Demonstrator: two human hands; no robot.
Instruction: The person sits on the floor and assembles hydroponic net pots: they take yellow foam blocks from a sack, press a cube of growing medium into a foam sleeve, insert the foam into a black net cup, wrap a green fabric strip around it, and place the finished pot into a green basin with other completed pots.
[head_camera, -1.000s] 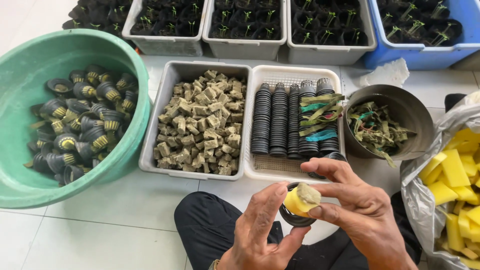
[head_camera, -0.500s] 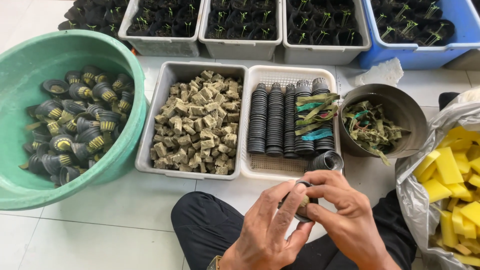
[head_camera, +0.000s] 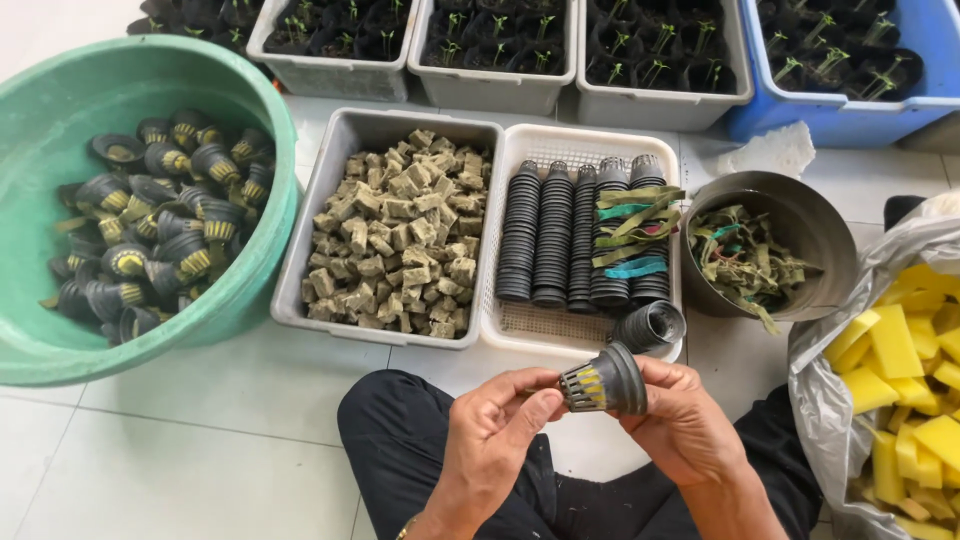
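Sponge now pushed inside black net pot (head_camera: 604, 383), yellow visible through slits. Left hand (head_camera: 490, 440) and right hand (head_camera: 685, 425) both gripping it, turned sideways near white basket (head_camera: 585, 330).

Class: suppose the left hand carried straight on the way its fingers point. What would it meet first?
The left hand points right, at the black net cup it already touches; the right hand lies just behind it, though depth is uncertain.

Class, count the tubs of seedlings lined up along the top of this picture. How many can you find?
4, side by side along the top edge: three grey tubs at left, middle and right, then a blue tub at far right. More may lie outside the frame.
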